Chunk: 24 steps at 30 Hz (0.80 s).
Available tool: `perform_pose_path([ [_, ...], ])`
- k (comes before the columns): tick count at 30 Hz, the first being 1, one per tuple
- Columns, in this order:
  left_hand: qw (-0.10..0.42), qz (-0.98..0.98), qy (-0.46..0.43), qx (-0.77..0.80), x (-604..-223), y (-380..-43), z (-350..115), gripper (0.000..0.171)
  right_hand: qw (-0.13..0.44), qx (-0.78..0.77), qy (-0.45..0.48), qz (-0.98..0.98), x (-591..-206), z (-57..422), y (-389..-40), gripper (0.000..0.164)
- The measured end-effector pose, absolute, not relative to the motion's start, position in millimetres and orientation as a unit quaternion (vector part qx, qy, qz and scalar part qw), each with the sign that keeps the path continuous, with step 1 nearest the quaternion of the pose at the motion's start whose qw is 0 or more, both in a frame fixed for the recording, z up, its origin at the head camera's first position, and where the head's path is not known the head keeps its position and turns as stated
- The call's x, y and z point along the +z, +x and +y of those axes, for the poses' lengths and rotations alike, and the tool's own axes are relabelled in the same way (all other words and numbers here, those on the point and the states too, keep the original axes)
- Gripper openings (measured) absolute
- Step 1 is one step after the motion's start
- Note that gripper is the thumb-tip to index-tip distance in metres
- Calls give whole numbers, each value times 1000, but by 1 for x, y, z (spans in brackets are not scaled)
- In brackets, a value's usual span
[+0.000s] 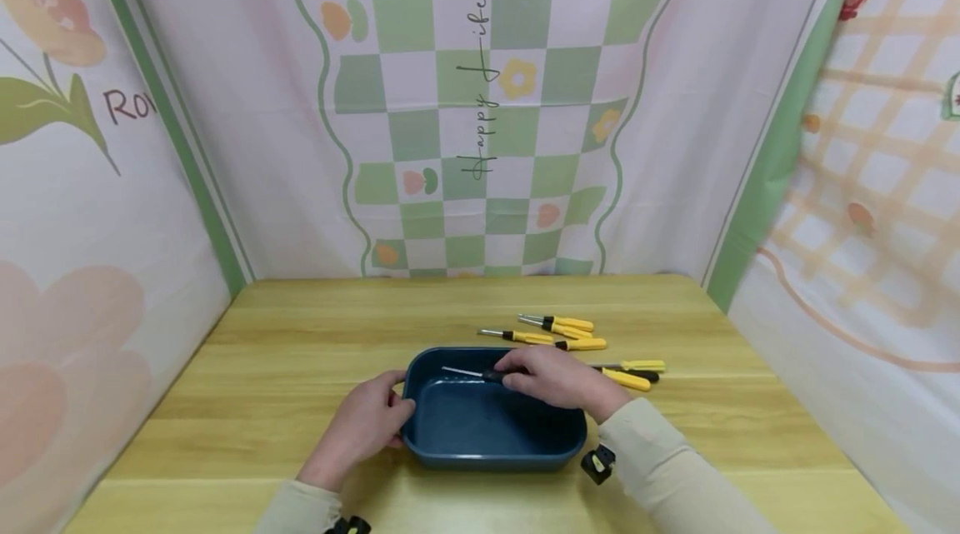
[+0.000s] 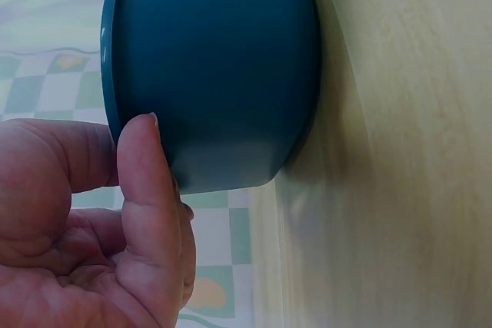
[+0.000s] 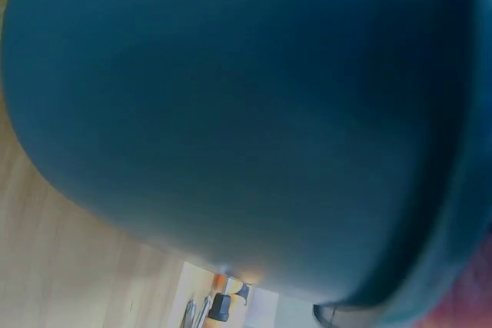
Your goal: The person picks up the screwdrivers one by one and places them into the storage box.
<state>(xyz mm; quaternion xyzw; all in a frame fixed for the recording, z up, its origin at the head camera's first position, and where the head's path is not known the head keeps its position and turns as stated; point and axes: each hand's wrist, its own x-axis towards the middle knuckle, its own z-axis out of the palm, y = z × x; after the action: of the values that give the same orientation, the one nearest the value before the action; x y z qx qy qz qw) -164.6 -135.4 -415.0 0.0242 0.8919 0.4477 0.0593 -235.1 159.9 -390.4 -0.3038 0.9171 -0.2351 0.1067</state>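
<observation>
Bin (image 1: 491,461): dark blue, rounded rectangle, upright, left rim gripped by left hand (image 1: 366,419). Screwdriver (image 1: 480,374): dark handle in right hand (image 1: 551,376), thin metal shaft pointing left across bin's back part.

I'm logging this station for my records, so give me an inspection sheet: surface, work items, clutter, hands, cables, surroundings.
Surface: wood-grain table.
Work items: blue tray on the table; dark-handled tool over or in it, contact unclear.
Clutter: loose yellow-handled tools and a loose black-handled tool, behind and to the right of the tray.
Hands: left hand grips the tray's left end; right hand holds the dark-handled tool.
Cables: nothing seen.
Surroundings: printed fabric behind and on both sides, "Happy Life" lettering at the back.
</observation>
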Motion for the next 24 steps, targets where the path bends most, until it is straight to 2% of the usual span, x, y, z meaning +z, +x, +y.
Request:
perform_pose_path([
  [24,63,892,22,448,-417,-166,-136,56,118,-229,-314,914,-403,153,-240,26],
])
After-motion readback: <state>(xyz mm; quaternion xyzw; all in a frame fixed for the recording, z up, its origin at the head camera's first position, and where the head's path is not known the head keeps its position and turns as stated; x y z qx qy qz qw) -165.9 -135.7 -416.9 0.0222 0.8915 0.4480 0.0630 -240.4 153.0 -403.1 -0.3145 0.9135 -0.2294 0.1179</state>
